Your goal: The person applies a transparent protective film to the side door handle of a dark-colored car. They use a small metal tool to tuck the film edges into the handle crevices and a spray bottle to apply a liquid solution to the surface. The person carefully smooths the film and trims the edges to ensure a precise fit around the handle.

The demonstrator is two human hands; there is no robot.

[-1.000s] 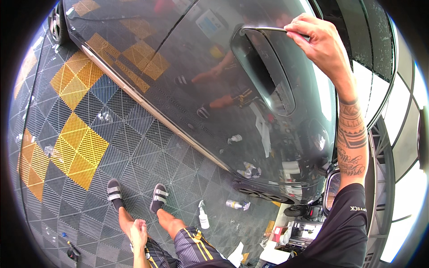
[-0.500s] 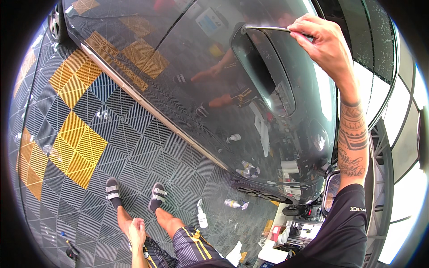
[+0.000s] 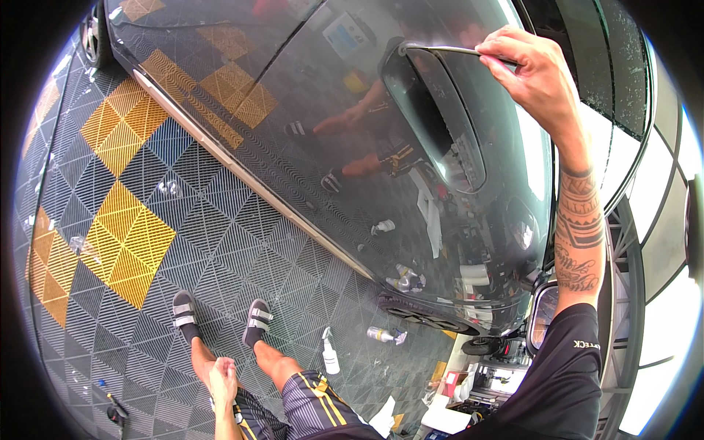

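Honestly, not a whole lot has changed over the last second, but there's a bit to spot. The right hand [image 3: 524, 73] has crept slightly to the right in the view since the first frame, and the slim tool [image 3: 444, 48] has gone along with it. Thumb and fingertips are pinched together on the back end of that tool, same grip as before. The front tip sits at the rounded upper-left corner of the handle recess [image 3: 422, 110] on the dark grey car door [image 3: 323, 169], and it looks to be touching there; too small to say how hard it's pressing. Part of that shift is just the head camera, since the whole scene has slid a touch, floor tiles [image 3: 220, 227] included. The tip does look like it moved a hair further than the recess did, though, so I'd say it nudged along a little.

Left hand [image 3: 223, 374] is basically parked: down low in front of the left leg, fingers curled in, and I can't tell whether there's anything in them.

Sandals [image 3: 185, 312] are planted on the same tiles as a second ago. The white spray bottle [image 3: 330, 356] is in its same spot on the floor near the right knee, and the other bottle [image 3: 380, 334] is where it was, lying on its side just beside the car's wheel [image 3: 425, 317].
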